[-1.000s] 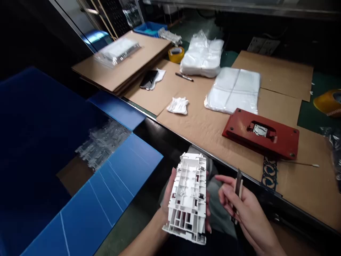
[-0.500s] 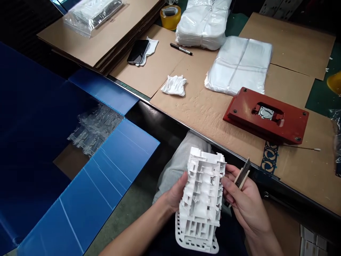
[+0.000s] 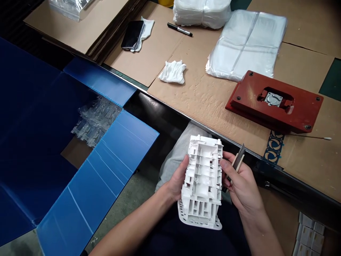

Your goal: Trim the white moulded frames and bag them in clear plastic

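Observation:
A white moulded plastic part (image 3: 203,177) with many ribs and pockets stands upright over my lap. My left hand (image 3: 176,181) grips its left side, thumb on the near edge. My right hand (image 3: 241,181) touches its right side with the fingertips while pinching a thin blade and a wooden stick (image 3: 238,163) between its fingers. Both hands are closed.
The cardboard-covered bench (image 3: 202,103) carries a red fixture plate (image 3: 274,102), a stack of clear bags (image 3: 246,42), a white cloth (image 3: 173,72), a marker (image 3: 179,30), a phone (image 3: 132,34) and a cotton swab (image 3: 314,137). A blue corrugated box (image 3: 80,177) with bagged parts (image 3: 94,119) stands at my left.
The right hand came in against the white part, which turned and was raised slightly. The view tilted down, so the bench slid up in the picture.

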{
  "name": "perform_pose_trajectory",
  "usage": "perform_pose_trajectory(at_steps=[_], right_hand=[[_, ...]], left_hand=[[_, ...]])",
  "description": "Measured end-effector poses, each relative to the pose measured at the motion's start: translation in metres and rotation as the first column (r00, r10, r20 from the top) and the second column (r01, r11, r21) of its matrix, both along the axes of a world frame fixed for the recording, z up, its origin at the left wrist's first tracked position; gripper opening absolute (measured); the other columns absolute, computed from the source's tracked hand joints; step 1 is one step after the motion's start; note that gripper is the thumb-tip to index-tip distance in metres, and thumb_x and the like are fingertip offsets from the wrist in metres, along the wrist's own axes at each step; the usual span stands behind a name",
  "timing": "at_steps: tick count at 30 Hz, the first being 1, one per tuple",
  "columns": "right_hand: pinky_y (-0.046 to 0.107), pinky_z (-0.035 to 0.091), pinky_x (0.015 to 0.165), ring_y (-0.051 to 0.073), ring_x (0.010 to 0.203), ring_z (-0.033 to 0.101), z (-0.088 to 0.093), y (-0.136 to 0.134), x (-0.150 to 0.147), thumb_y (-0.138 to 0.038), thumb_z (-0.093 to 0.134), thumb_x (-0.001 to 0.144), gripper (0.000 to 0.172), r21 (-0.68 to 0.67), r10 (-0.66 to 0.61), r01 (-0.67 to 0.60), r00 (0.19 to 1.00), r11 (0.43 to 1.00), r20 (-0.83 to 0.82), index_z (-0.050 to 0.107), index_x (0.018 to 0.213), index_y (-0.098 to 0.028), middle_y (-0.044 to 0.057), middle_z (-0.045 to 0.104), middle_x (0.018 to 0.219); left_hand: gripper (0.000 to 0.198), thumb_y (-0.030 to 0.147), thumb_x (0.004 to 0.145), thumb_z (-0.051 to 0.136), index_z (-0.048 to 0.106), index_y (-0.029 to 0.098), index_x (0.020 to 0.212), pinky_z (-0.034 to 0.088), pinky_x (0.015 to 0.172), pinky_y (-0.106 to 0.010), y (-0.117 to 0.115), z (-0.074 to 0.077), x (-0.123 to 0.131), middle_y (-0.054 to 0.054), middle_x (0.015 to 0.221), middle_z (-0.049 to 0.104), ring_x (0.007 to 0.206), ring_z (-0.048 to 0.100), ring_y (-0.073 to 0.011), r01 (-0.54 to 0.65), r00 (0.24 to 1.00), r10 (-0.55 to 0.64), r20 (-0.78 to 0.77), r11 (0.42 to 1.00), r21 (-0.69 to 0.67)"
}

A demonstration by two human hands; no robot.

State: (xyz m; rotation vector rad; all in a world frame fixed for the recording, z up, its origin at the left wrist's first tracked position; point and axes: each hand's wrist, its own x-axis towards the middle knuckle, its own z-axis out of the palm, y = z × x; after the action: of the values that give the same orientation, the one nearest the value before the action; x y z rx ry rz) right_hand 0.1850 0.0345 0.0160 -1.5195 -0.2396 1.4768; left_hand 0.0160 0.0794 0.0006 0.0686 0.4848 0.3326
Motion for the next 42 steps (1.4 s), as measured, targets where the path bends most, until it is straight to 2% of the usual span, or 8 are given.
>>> perform_pose_trajectory(at_steps=[6, 15, 18, 21, 24, 29, 36, 42], right_hand=[[0.018, 0.026, 0.039, 0.005, 0.046, 0.037, -0.001, -0.001, 0.001, -0.046, 0.081, 0.078, 0.045, -0.008, -0.007, 0.007, 1.000, 1.000, 0.013, 0.070, 0.113, -0.020, -0.004, 0.054, 0.066], [0.017, 0.025, 0.040, 0.004, 0.048, 0.037, -0.004, -0.006, 0.001, -0.047, 0.080, 0.080, 0.040, -0.004, -0.006, 0.006, 1.000, 1.000, -0.010, 0.073, 0.110, -0.022, -0.004, 0.052, 0.066], [0.017, 0.027, 0.043, 0.004, 0.049, 0.038, -0.004, -0.005, 0.004, -0.046, 0.077, 0.083, 0.039, 0.015, -0.026, 0.026, 1.000, 1.000, -0.004, 0.072, 0.115, -0.024, -0.004, 0.053, 0.067], [0.017, 0.027, 0.045, 0.004, 0.050, 0.039, -0.003, -0.005, 0.011, -0.045, 0.075, 0.086, 0.036, 0.042, -0.070, 0.069, 0.997, 0.997, 0.034, 0.071, 0.114, -0.023, -0.003, 0.055, 0.069], [0.018, 0.025, 0.044, 0.005, 0.050, 0.040, -0.003, -0.007, 0.016, -0.045, 0.074, 0.086, 0.034, 0.047, -0.080, 0.077, 0.995, 0.996, 0.062, 0.071, 0.111, -0.021, -0.003, 0.055, 0.069], [0.018, 0.026, 0.046, 0.006, 0.052, 0.040, -0.007, -0.013, 0.015, -0.043, 0.074, 0.086, 0.033, 0.012, -0.043, 0.042, 0.998, 0.999, 0.049, 0.071, 0.110, -0.021, -0.003, 0.055, 0.069], [0.016, 0.034, 0.049, 0.007, 0.057, 0.044, -0.014, -0.017, 0.009, -0.045, 0.079, 0.081, 0.039, -0.022, -0.055, 0.056, 0.998, 0.998, 0.014, 0.071, 0.111, -0.020, -0.003, 0.056, 0.068], [0.014, 0.035, 0.048, 0.007, 0.057, 0.043, -0.017, -0.016, 0.008, -0.045, 0.080, 0.081, 0.040, -0.025, -0.047, 0.047, 0.999, 0.999, 0.011, 0.072, 0.111, -0.020, -0.003, 0.057, 0.068]], left_hand=[[0.093, 0.078, 0.072, 0.065, 0.062, 0.003, 0.127, 0.037, 0.111, -0.058, -0.001, 0.003, 0.003, -0.024, 0.126, 0.068, 0.126, 0.058, -0.0428, -0.022, 1.000, 0.022, -0.012, 1.000, -0.015], [0.091, 0.081, 0.075, 0.058, 0.063, 0.005, 0.125, 0.043, 0.106, -0.059, -0.005, 0.000, 0.002, -0.024, 0.122, 0.069, 0.122, 0.061, -0.0423, 0.054, 0.988, -0.016, -0.156, 0.969, 0.241], [0.085, 0.071, 0.072, 0.069, 0.062, 0.007, 0.128, 0.048, 0.101, -0.059, -0.004, -0.004, -0.004, -0.022, 0.118, 0.071, 0.116, 0.064, -0.0432, 0.110, 0.985, -0.046, -0.169, 0.914, 0.390], [0.076, 0.039, 0.068, 0.085, 0.059, 0.012, 0.134, 0.048, 0.102, -0.055, 0.003, 0.001, -0.012, -0.019, 0.122, 0.069, 0.116, 0.062, -0.0415, 0.158, 0.969, -0.024, -0.247, 0.829, 0.537], [0.093, 0.016, 0.064, 0.086, 0.045, 0.023, 0.147, 0.038, 0.113, -0.049, 0.013, 0.012, -0.018, -0.012, 0.136, 0.061, 0.125, 0.055, -0.0363, 0.193, 0.937, 0.076, -0.342, 0.704, 0.683], [0.093, 0.023, 0.067, 0.085, 0.039, 0.027, 0.148, 0.037, 0.113, -0.046, 0.019, 0.021, -0.016, -0.012, 0.144, 0.048, 0.121, 0.057, -0.0332, 0.275, 0.904, 0.174, -0.390, 0.462, 0.843], [0.098, 0.025, 0.061, 0.086, 0.034, 0.030, 0.144, 0.042, 0.109, -0.047, 0.018, 0.010, -0.012, -0.013, 0.145, 0.037, 0.138, 0.038, -0.0391, 0.221, 0.938, 0.181, -0.296, 0.347, 0.912], [0.099, 0.027, 0.063, 0.087, 0.032, 0.030, 0.146, 0.039, 0.113, -0.050, 0.016, 0.011, -0.012, -0.014, 0.142, 0.038, 0.132, 0.046, -0.0366, 0.226, 0.932, 0.189, -0.309, 0.364, 0.904]])
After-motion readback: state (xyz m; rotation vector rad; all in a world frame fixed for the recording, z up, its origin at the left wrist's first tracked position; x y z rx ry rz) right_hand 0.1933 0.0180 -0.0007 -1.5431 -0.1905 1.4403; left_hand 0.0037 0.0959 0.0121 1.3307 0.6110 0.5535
